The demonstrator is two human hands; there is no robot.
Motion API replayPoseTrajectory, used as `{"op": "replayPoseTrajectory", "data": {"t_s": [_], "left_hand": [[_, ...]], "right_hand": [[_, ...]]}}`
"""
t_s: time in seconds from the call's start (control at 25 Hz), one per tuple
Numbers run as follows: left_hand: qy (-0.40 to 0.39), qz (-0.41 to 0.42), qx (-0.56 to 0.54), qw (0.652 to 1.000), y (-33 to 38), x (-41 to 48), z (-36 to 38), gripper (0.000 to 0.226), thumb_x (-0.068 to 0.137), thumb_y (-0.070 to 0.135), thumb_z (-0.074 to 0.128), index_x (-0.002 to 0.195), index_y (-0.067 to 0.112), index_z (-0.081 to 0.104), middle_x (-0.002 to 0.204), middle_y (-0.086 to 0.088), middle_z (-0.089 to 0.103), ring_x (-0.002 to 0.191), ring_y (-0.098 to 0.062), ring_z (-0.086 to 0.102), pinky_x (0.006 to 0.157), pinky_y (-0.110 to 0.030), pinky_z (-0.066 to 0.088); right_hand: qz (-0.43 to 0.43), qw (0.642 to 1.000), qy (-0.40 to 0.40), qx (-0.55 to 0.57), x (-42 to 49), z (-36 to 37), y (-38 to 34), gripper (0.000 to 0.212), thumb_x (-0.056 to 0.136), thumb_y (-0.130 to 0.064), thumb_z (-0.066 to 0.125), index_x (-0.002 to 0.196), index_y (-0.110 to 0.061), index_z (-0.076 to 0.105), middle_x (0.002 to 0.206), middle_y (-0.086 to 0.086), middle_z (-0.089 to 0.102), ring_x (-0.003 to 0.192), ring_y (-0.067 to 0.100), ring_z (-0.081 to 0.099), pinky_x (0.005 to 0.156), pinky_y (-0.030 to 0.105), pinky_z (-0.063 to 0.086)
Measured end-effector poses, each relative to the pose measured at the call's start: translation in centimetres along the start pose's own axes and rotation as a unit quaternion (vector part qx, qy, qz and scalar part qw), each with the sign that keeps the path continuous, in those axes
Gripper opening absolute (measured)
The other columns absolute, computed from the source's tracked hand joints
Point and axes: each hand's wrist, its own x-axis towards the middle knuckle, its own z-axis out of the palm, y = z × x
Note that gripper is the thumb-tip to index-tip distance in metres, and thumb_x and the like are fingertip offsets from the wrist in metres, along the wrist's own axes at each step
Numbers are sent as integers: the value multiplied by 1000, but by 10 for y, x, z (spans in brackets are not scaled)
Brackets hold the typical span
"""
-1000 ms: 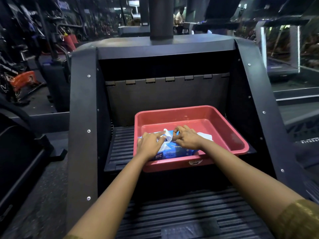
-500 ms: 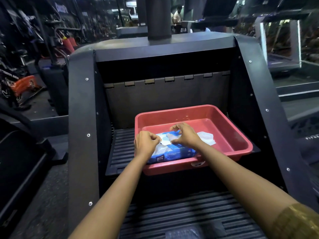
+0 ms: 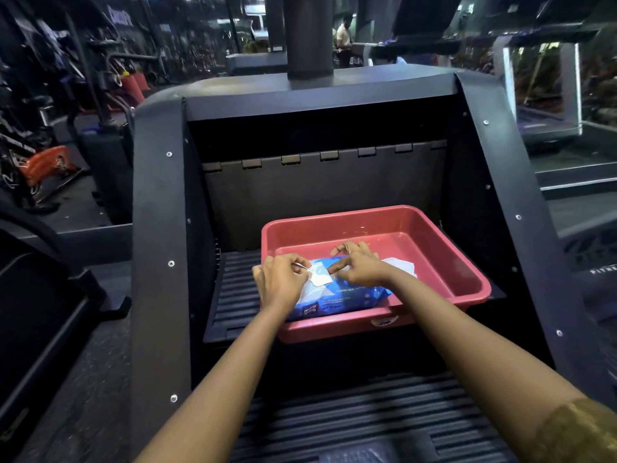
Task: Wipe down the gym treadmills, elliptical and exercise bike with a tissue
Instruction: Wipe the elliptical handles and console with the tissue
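Pinching flap [image 3: 319, 274] up with left hand [image 3: 280, 282]. Probing pack [image 3: 340, 300] beneath right hand [image 3: 360, 265], grasp unclear. Barely begun: yet to draw a tissue or wipe anything.

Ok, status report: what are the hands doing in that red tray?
Left hand pinches white flap of wipes pack. Right hand fingers on its top, grip unclear. Pack sits in red tray, loose tissue beside it.

Blue pack [image 3: 334, 304] reads "Wet Wipes"; rt machine [image 3: 597, 259] "FITNE…", cut off.
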Motion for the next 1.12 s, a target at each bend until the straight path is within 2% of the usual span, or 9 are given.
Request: {"op": "replayPoseTrajectory", "data": {"t_s": [0.08, 0.2, 0.32, 0.48, 0.6, 0.76, 0.88, 1.04, 1.12], "left_hand": [[8, 14, 42, 999, -3, 0, 0, 14, 82, 28, 67, 95, 31, 73, 93, 9, 72, 106, -14, 55, 96, -30, 19], [-7, 13, 78, 997, -7, 1, 3, 20, 86, 33, 65, 105, 32, 72, 105, 8, 71, 117, -14, 48, 113, -36, -1], [-29, 21, 118, 992, -8, 2, 5, 21, 89, 36, 61, 105, 30, 73, 109, 6, 69, 122, -15, 45, 110, -39, -18], [-65, 42, 185, 980, -6, 0, 2, 25, 94, 29, 52, 110, 28, 70, 110, 3, 67, 122, -19, 41, 113, -48, -16], [-71, 54, 201, 976, -4, -1, 0, 26, 93, 24, 50, 109, 25, 70, 107, 0, 67, 120, -19, 42, 113, -49, -13], [-68, 51, 198, 976, -3, -1, 0, 25, 91, 22, 50, 103, 21, 72, 104, -2, 68, 119, -20, 43, 114, -48, -12], [-59, 54, 202, 976, -3, -1, 0, 26, 90, 23, 49, 101, 21, 72, 104, -1, 68, 117, -20, 43, 114, -48, -12], [-73, 97, 260, 958, 4, -6, -3, 29, 93, 32, 47, 112, 29, 68, 115, 2, 59, 120, -20, 40, 113, -56, -9], [-86, 144, 290, 942, 11, -9, -6, 33, 95, 46, 43, 119, 37, 63, 127, 3, 49, 129, -20, 32, 111, -59, -12]], "right_hand": [[-35, 999, 35, 5, 0, -4, 7, 23, 87, -17, 60, 107, -23, 71, 121, -6, 49, 113, 12, 36, 98, 31, 27], [-42, 992, 110, 51, -4, -6, 13, 19, 76, -14, 73, 95, -16, 72, 104, 2, 67, 102, 18, 59, 80, 19, 38], [-25, 996, 89, 2, -2, 3, 4, 11, 76, -21, 70, 85, -24, 75, 91, -4, 73, 94, 13, 65, 85, 26, 46], [5, 994, 101, -45, 4, 13, -9, 20, 82, -20, 58, 88, -27, 75, 105, -6, 67, 107, 17, 54, 92, 32, 35], [-3, 1000, -7, -5, 1, -1, 3, 28, 87, -15, 55, 106, -28, 71, 110, -5, 52, 108, 15, 38, 102, 33, 30], [20, 994, 56, 88, -4, -3, 6, 21, 79, -11, 64, 88, -30, 67, 90, -5, 68, 86, 16, 62, 78, 28, 46], [37, 990, 118, 74, 0, 9, -7, 22, 71, -18, 71, 69, -31, 53, 74, -11, 68, 82, 9, 64, 84, 29, 43], [7, 987, 72, 145, -2, 6, -13, 23, 77, -6, 61, 78, -28, 55, 76, -6, 68, 78, 9, 63, 76, 25, 46], [-26, 982, 55, 180, -10, -8, -3, 20, 82, 0, 61, 90, -18, 61, 86, 1, 68, 82, 11, 61, 72, 14, 44]]}}
